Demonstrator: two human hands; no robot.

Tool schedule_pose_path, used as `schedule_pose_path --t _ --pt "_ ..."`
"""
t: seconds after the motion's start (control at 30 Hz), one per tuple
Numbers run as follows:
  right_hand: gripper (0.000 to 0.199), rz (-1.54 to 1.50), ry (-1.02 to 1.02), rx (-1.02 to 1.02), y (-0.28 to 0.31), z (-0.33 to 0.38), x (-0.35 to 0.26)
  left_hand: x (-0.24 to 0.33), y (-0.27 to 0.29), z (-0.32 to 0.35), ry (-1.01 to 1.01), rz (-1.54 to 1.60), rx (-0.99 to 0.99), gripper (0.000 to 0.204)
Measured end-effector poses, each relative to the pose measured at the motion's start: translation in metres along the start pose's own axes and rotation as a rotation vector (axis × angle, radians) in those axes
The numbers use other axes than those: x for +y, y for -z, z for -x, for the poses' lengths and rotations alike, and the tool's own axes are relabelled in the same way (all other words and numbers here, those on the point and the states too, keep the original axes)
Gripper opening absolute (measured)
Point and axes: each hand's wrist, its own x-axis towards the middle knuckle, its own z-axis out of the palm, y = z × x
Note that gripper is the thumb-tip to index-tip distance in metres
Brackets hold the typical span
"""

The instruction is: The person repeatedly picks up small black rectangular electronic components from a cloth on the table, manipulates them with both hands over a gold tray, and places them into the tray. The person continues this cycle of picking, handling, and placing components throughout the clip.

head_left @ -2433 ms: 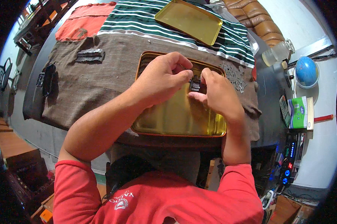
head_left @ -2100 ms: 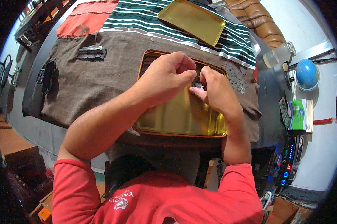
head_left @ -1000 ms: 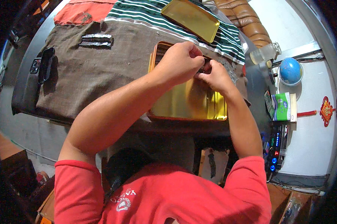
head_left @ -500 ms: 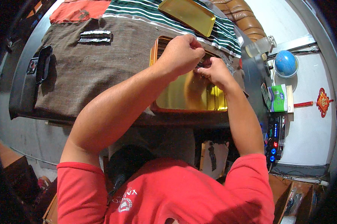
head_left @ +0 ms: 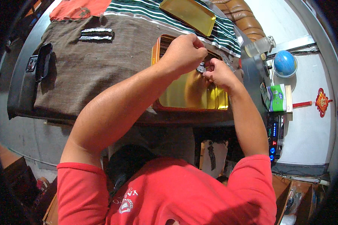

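Note:
Both my hands are over an open rectangular tin (head_left: 176,93) with a shiny gold inside and an orange-brown rim. My left hand (head_left: 185,52) is closed in a pinch above the tin's far part; whatever its fingertips grip is hidden. My right hand (head_left: 220,74) is closed at the tin's right side, thumb and fingers gripping a small silvery ruffled piece (head_left: 201,68). The piece shows between the two hands, and its exact kind is unclear. Beyond the tin lies a gold rectangular lid (head_left: 189,17), inner side up.
Brown cloth (head_left: 101,67) covers the table, with green striped cloth (head_left: 139,11) beyond. Two silvery strips (head_left: 96,33) lie at the far left, near a black strapped device (head_left: 43,63). To the right stand a glass jar (head_left: 258,47), a blue globe (head_left: 285,63) and a green packet (head_left: 277,98).
My right hand has shifted slightly right and down, away from my left hand, and more of the silvery piece shows between them. My left hand stays nearly in place.

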Motion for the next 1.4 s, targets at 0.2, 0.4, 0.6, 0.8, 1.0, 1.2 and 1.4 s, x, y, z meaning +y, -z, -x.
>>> schedule_pose_path --t 0.2,0.4,0.6,0.8,1.0,1.2,1.4 --pt "0.03 0.138 0.026 0.037 -0.002 -0.004 0.001 0.0 0.001 0.0 0.011 0.004 -0.009 0.028" --pt "0.04 0.072 -0.072 0.084 -0.003 -0.005 -0.009 -0.001 0.001 -0.001 -0.001 -0.016 -0.028 0.023" --pt "0.043 0.009 -0.059 0.099 -0.007 -0.006 -0.009 0.0 0.002 0.0 0.007 -0.025 -0.033 0.023" --pt "0.044 0.024 0.042 0.179 -0.014 -0.014 0.0 0.002 0.002 0.0 0.021 0.011 -0.029 0.026" --pt "0.04 0.101 0.119 0.208 -0.014 -0.015 0.0 0.004 0.005 0.001 0.023 -0.038 -0.043 0.024" --pt "0.035 0.232 0.187 0.242 -0.016 -0.018 -0.006 0.003 0.005 0.0 0.016 -0.048 -0.038 0.025" --pt "0.039 0.081 0.097 0.112 -0.004 -0.005 -0.014 -0.001 0.003 -0.002 0.025 -0.042 -0.039 0.025"
